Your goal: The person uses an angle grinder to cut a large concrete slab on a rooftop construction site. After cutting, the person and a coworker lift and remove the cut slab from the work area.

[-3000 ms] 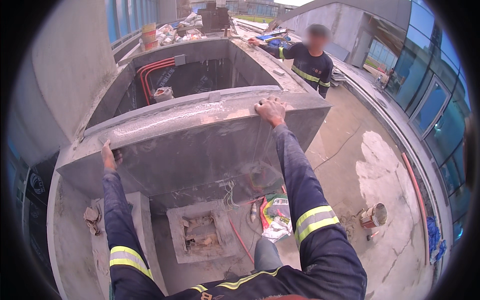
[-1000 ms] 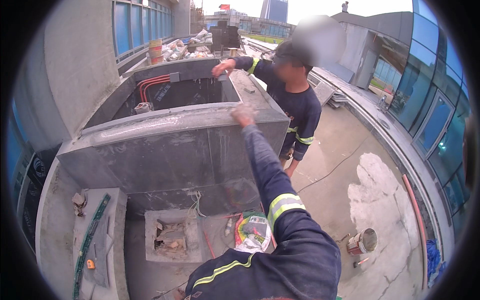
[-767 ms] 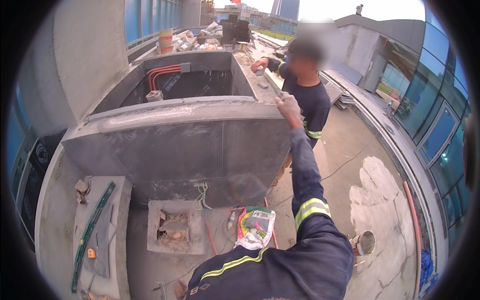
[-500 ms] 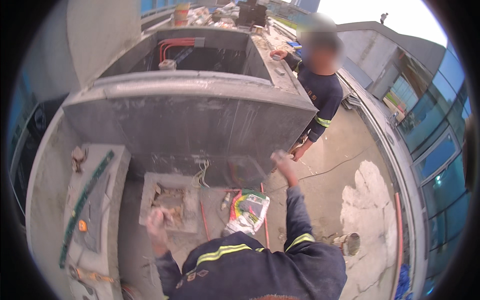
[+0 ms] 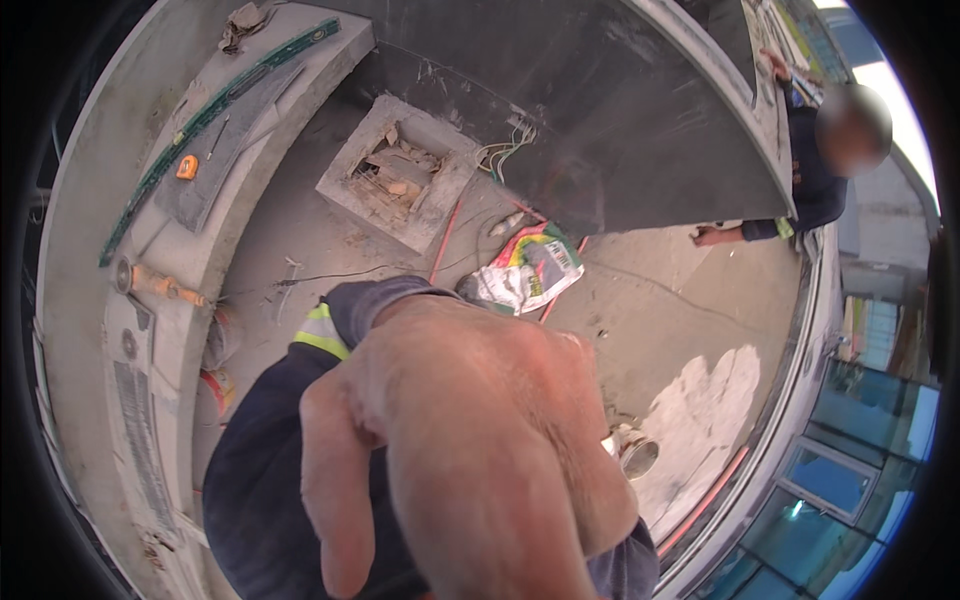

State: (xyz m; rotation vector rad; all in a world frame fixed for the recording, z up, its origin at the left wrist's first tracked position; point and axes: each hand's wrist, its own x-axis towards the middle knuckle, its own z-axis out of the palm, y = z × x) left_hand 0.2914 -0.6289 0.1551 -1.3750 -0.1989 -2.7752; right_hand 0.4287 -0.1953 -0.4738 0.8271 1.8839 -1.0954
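My left hand (image 5: 470, 430) fills the lower middle, close to the camera, with its back toward it and its fingers apart, reaching down. Nothing shows in it, though its fingertips run out of sight below. Its dark sleeve with a reflective band (image 5: 322, 332) rises from the left. My right hand is not visible; a piece of dark sleeve (image 5: 625, 565) shows at the lower right. Beyond my left hand lies a printed plastic sack (image 5: 535, 268) on the floor. On the ledge at left lie a long green spirit level (image 5: 220, 125) and an orange tape measure (image 5: 187, 167).
A square concrete box (image 5: 345, 180) full of rubble stands against the dark panelled wall (image 5: 600, 120). Red pipes (image 5: 446, 240) and a cable cross the floor. A tin (image 5: 638, 457) lies near a white patch. Another person (image 5: 815, 190) stands beyond the wall's right corner.
My left hand has come up close to the camera from near the concrete box. My right hand has left the view. The view has tilted down and turned; the other person now appears farther right.
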